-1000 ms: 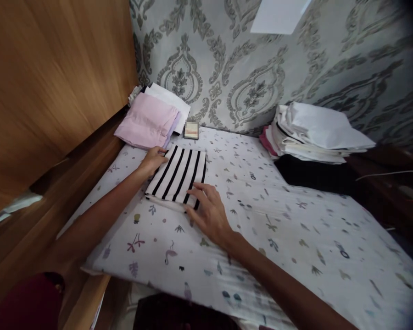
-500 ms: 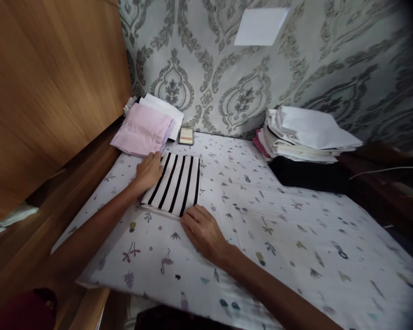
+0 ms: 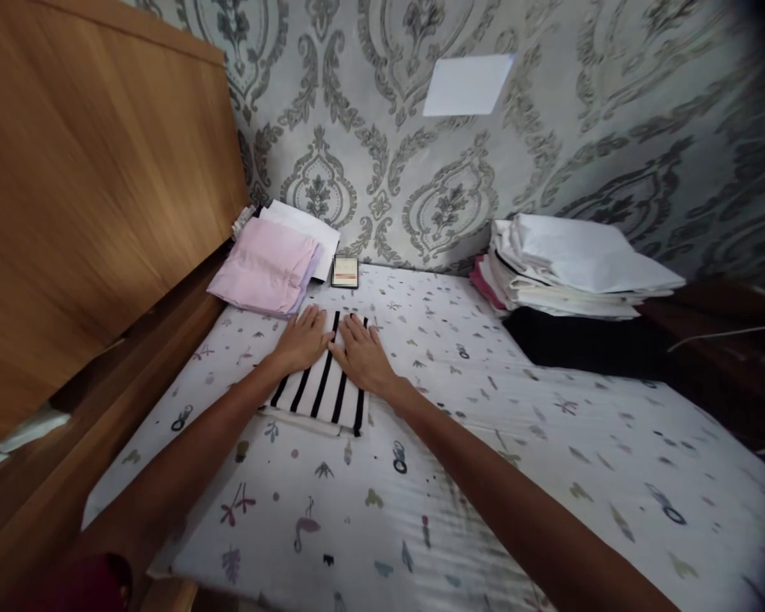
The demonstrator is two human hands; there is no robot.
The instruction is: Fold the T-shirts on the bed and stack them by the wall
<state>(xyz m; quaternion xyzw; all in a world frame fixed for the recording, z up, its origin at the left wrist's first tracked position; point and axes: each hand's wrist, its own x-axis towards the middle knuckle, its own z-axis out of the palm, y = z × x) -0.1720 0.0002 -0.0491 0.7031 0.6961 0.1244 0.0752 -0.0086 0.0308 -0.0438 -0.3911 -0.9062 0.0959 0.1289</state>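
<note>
A folded black-and-white striped cloth (image 3: 319, 393), probably a garment, lies flat on the patterned bedsheet (image 3: 459, 476). My left hand (image 3: 303, 340) rests flat on its far left part, fingers stretched out. Beside it my right hand (image 3: 362, 353) lies flat on the far right part, its fingers extended away from me. The thumbs nearly meet over the stripes. Both palms hide the far half of the cloth, while its near edge shows in full.
Behind my left hand sits a pile of folded clothes with a pink cloth (image 3: 268, 263) on top. A small square box (image 3: 345, 272) stands beside it. Folded white cloths (image 3: 580, 255) are stacked at the back right, near a black cloth (image 3: 574, 340). A wooden panel (image 3: 102, 170) borders the left.
My right hand has moved from the cloth's near right corner to its far part. The left hand has shifted from the left edge onto the cloth. The camera view has tilted slightly upward.
</note>
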